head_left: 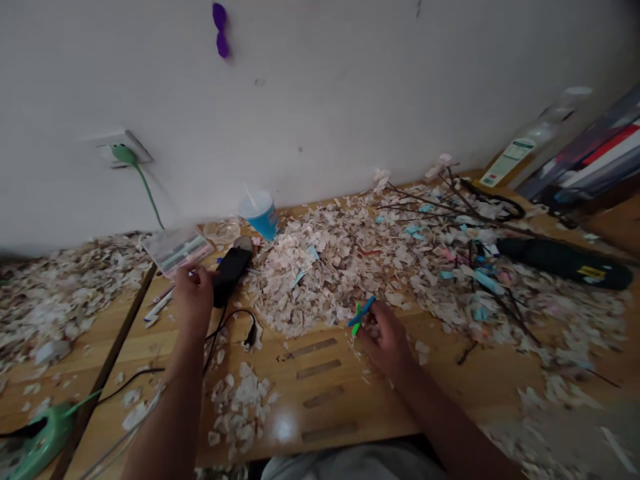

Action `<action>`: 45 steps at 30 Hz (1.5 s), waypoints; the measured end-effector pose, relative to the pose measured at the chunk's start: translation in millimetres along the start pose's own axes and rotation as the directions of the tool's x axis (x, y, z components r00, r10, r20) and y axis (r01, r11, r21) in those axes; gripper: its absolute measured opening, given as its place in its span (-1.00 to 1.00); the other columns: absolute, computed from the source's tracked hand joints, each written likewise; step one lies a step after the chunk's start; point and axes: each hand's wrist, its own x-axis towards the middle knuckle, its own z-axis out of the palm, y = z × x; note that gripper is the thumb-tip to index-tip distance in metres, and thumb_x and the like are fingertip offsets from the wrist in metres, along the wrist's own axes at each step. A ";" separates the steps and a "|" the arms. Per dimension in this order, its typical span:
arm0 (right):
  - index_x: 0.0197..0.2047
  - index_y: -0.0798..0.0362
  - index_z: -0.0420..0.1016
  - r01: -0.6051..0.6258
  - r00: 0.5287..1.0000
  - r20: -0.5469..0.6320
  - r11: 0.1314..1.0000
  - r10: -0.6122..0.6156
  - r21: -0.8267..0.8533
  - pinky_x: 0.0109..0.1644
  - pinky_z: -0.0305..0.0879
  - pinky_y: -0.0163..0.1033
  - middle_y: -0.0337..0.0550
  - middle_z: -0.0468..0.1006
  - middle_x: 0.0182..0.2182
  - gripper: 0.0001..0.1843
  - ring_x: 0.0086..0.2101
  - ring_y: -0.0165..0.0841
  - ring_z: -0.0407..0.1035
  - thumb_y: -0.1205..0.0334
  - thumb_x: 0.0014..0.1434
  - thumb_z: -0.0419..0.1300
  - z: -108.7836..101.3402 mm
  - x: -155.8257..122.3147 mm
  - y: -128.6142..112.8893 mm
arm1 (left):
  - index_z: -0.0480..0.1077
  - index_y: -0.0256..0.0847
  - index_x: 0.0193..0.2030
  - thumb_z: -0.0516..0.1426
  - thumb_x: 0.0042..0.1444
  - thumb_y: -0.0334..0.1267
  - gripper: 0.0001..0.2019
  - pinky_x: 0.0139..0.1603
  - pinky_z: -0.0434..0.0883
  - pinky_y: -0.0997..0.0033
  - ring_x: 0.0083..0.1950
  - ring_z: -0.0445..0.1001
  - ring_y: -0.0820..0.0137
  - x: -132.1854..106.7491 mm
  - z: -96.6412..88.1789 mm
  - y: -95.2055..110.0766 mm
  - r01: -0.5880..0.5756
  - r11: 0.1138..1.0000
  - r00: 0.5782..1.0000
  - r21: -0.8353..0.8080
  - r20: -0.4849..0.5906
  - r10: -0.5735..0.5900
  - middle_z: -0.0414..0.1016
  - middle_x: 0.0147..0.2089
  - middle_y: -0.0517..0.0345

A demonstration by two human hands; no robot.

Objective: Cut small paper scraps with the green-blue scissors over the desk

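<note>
My left hand (194,290) is closed in a pinch at the near edge of a clear pouch (173,250) with pale, pen-like items inside; the pouch tilts up from the table. A black phone (233,270) lies just right of that hand, and several slim pens or sticks (160,303) lie to its left. In my right hand (384,337) is a small blue-and-green cross-shaped item (361,315), gripped between thumb and fingers. I cannot make out its exact kind. Just beyond it spreads a large heap of pale petal-like scraps (320,267).
A blue cup (261,215) with a straw stands behind the heap. Twigs with blossoms (450,207), a dark green umbrella-like bundle (565,260) and a bottle (520,153) occupy the right. A black cable (250,327) and a green glue gun-like tool (47,437) lie leftward.
</note>
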 end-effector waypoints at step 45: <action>-0.07 -0.02 0.38 -0.032 0.998 0.055 0.999 0.033 -0.010 -0.30 0.28 -0.26 -0.21 0.39 -0.35 -0.75 -0.36 -0.32 0.34 0.35 0.16 0.13 0.8 3.4 -1.2 | 0.07 -0.34 0.43 0.18 0.15 -0.01 -0.22 0.24 0.27 0.00 0.28 0.35 -0.08 -4.0 26.9 14.4 -0.302 0.864 0.919 0.404 0.365 0.151 0.37 0.27 -0.35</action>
